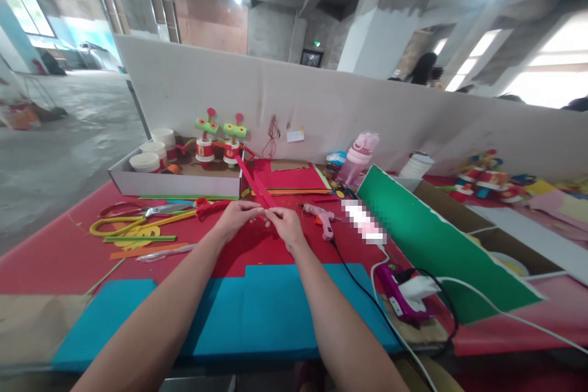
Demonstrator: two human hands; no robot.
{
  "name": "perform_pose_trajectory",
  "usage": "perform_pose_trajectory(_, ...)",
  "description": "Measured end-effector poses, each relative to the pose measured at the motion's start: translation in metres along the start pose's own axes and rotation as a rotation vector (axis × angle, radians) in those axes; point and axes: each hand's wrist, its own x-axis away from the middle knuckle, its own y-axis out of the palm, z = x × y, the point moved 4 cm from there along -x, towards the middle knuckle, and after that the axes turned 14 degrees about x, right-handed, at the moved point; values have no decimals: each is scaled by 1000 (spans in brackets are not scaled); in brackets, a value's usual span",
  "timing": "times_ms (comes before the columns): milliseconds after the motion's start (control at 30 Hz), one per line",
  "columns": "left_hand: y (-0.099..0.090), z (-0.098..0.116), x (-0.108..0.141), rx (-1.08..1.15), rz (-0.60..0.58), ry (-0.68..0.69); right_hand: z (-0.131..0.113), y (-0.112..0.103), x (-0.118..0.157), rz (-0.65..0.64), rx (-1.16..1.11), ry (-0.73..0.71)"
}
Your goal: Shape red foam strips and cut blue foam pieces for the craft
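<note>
Over the middle of the red tabletop, my left hand point(236, 219) and my right hand point(285, 226) meet, with thumbs and fingers pinched together. Between them they hold the ends of red paper strips point(252, 180), which stretch away and slightly left. How the strips join at my fingertips is hidden. A pink hot glue gun point(324, 220) lies just right of my right hand. Left of my left hand are scissors with yellow handles point(110, 226), yellow paper cutouts point(142, 236) and a pen point(168, 252). Red paper sheets point(294, 174) lie beyond the hands.
A shallow box point(174, 185) at the back left holds paper cups point(146, 163) and two paper-cup figures point(205, 148). Blue sheets point(275, 312) line the front edge. To the right are a purple power strip point(399, 300) with cables, a pink bottle point(359, 159) and a green-sided box point(427, 245).
</note>
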Motion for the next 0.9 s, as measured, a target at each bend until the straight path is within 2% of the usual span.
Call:
perform_pose_trajectory(67, 6, -2, 2, -40, -7, 49, -4, 1, 2, 3, 74, -21)
perform_pose_trajectory(200, 2, 1, 2, -24, 33, 115, -10, 2, 4, 16, 174, -55)
perform_pose_trajectory(433, -7, 2, 0, 27, 110, 131, -14, 0, 6, 21, 228, -65)
perform_pose_trajectory(700, -12, 0, -1, 25, 101, 148, -12, -1, 5, 39, 258, -96)
perform_pose_trajectory(900, -7, -1, 1, 58, 80, 132, -15, -3, 7, 96, 263, -96)
